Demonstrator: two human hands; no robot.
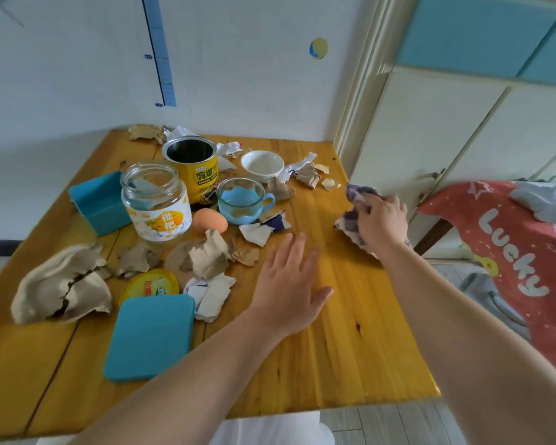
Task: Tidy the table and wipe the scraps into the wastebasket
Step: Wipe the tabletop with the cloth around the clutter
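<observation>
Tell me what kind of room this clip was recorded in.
Probably a child's bedroom at home: a height chart on the wall, a cartoon "Lucky" blanket with plush toys, and cupboards beside the cluttered wooden table.

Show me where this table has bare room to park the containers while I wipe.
Bare wood runs along the near edge and right half of the table, from the teal lid across to the cloth in the right hand; the left hand rests flat there. The far left is crowded: glass jar, yellow can, paper scraps.
</observation>
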